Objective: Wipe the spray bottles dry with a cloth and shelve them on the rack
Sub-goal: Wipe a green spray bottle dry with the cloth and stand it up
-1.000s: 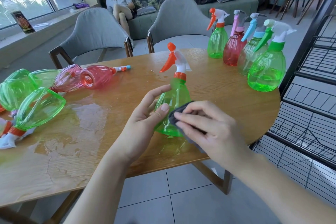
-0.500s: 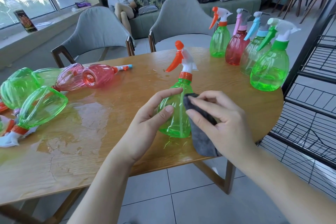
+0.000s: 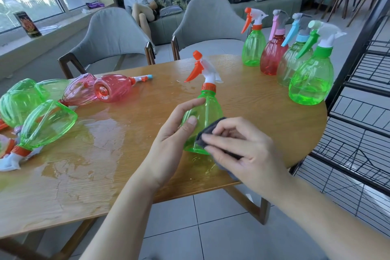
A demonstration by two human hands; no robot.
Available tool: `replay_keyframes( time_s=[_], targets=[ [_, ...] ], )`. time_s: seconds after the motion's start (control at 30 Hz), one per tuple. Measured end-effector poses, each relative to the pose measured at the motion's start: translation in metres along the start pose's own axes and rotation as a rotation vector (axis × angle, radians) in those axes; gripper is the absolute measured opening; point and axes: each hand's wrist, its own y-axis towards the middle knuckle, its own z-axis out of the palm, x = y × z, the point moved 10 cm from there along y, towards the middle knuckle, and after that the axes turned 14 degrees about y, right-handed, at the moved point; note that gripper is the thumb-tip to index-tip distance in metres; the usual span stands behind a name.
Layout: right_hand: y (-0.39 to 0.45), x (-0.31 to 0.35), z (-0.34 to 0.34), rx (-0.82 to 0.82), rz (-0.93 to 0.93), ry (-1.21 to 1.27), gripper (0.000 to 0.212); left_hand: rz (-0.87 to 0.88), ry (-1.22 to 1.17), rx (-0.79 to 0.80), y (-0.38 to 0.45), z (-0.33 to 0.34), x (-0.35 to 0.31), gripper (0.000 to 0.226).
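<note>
The bench (image 3: 263,116) carries the whole job: a wet sheen spreads over its left half, where a heap of green and pink bottles (image 3: 48,120) lies on its side, and along the right edge four upright bottles (image 3: 310,82) stand in a row beside the black wire rack (image 3: 358,133), whose visible shelves hold none of them.

Near the front edge stands the green spray bottle (image 3: 203,116) with the orange trigger, upright on the wood. The left hand (image 3: 168,143) wraps its left flank, thumb and forefinger closed around the body to steady it. The right hand (image 3: 242,150) pinches the dark grey cloth (image 3: 207,133) flat against the lower right side of the bottle.

Compared with half a second ago, the cloth has slid down from the bottle's shoulder to just above the base, and it sat low a second ago as well, so the hand is rubbing up and down. This reads as mid-wipe on this bottle; the neck and trigger look untouched, and shelving has yet to begin.
</note>
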Motion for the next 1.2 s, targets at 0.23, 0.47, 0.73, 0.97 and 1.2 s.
replay_keyframes(
  time_s=[0.23, 0.47, 0.73, 0.97, 1.2],
  targets=[
    [-0.008, 0.009, 0.006, 0.069, -0.103, -0.084, 0.017, -0.017, -0.005, 0.000, 0.002, -0.005, 0.003, 0.039],
    [-0.004, 0.002, -0.003, -0.015, -0.046, -0.081, 0.019, -0.017, -0.131, 0.041, -0.003, -0.006, 0.003, 0.039],
    [0.023, -0.022, -0.038, -0.239, 0.194, -0.065, 0.018, 0.051, 0.017, 0.108, -0.005, -0.001, -0.002, 0.039],
    [0.007, -0.009, -0.027, -0.195, 0.120, -0.098, 0.022, 0.016, -0.049, 0.100, -0.004, 0.005, -0.004, 0.041],
    [0.012, -0.014, -0.030, -0.224, 0.172, -0.091, 0.022, -0.010, -0.033, 0.067, -0.002, 0.007, -0.006, 0.041]
  ],
)
